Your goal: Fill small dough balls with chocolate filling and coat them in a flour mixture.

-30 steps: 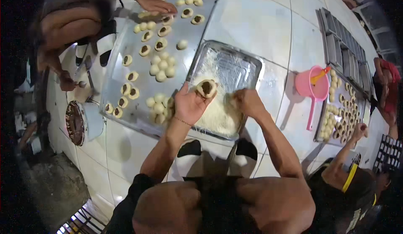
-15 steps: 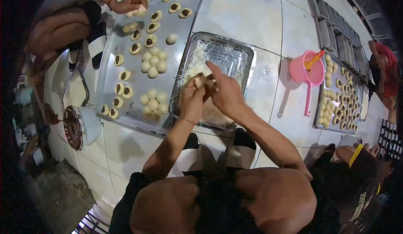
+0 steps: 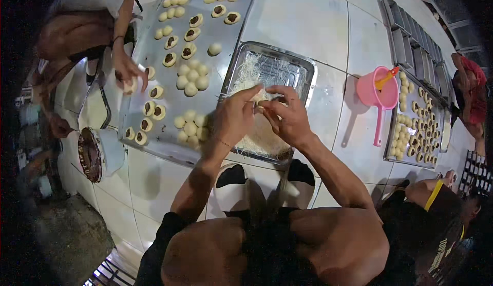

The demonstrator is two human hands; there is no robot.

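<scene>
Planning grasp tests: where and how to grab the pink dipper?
Probably the long, slim handle of the pink dipper, gripped mid-length, coming from the picture's lower side: it juts that way, bare, while an orange-and-yellow tool sticks out of the cup.

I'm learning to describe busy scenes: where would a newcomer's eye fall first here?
Probably the bright pink jug on the tiles at right. Near the centre, the left hand and right hand pinch a piece of dough above a tray of pale shreds. At left, a larger tray carries dough balls and dark-filled dough.
</scene>
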